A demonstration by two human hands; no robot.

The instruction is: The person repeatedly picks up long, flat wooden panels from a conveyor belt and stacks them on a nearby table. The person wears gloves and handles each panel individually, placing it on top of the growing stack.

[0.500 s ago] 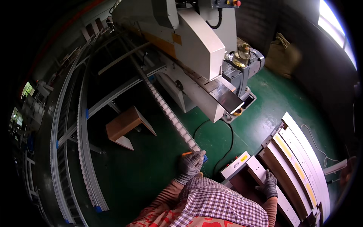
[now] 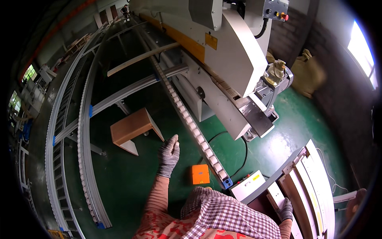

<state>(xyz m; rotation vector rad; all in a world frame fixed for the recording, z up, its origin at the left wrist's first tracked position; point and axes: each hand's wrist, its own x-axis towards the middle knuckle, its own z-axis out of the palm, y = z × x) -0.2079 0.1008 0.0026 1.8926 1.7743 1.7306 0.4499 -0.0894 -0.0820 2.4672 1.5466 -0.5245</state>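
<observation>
My left hand [image 2: 169, 155], in a grey striped glove, is raised over the green floor, left of the roller rail [image 2: 195, 129]. Its fingers are curled together, and nothing shows in them. At the lower right, my right hand [image 2: 286, 210], gloved alike, is on a narrow white board [image 2: 275, 194] with holes near its end. The fingers appear closed around the board's edge; the thumb is hidden. Right of that hand, long white and brown boards [image 2: 312, 179] lie side by side in a stack.
A large pale machine [image 2: 238, 51] stands ahead, with a dark metal plate [image 2: 259, 119] jutting from its end. An orange box [image 2: 200, 174] is beside the rail's blue end cap. A brown bench-like piece [image 2: 133, 127] stands on the floor at left, near more roller rails [image 2: 85, 159]. A black cable loops nearby.
My left hand has left the near end of the roller rail and moved left and up, uncovering the orange box. My right hand stays at the white board. The view has shifted.
</observation>
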